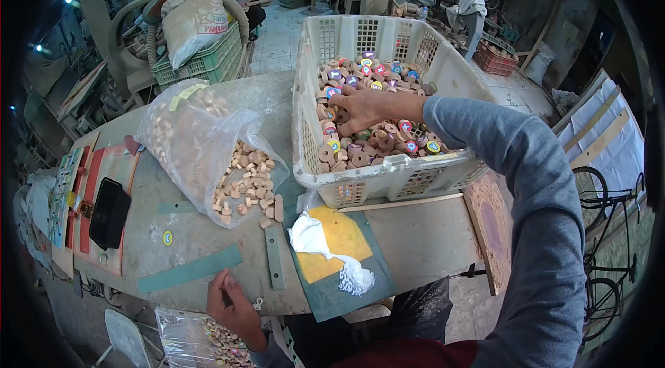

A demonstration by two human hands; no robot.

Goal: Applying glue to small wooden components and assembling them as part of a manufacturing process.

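Observation:
My right hand (366, 109) reaches into a large white plastic crate (422, 183), its fingers spread over a heap of small round wooden discs (360, 154). Many discs have a hole in the middle, and some carry coloured faces. No disc is plainly gripped, though the fingertips are partly hidden among them. My left hand (234, 307) is at the table's near edge with its fingers curled together. Whatever it may hold is hidden. Beside it lies a small white loop (258, 303), and a green strip (190, 269) lies just beyond.
A clear plastic bag (183, 160) spills small wooden pieces (253, 177) left of the crate. A white string bundle (322, 247) lies on a yellow and green board (370, 279). At far left is a black tray (109, 214). Below the table edge sits a plastic-wrapped batch of pieces (225, 344).

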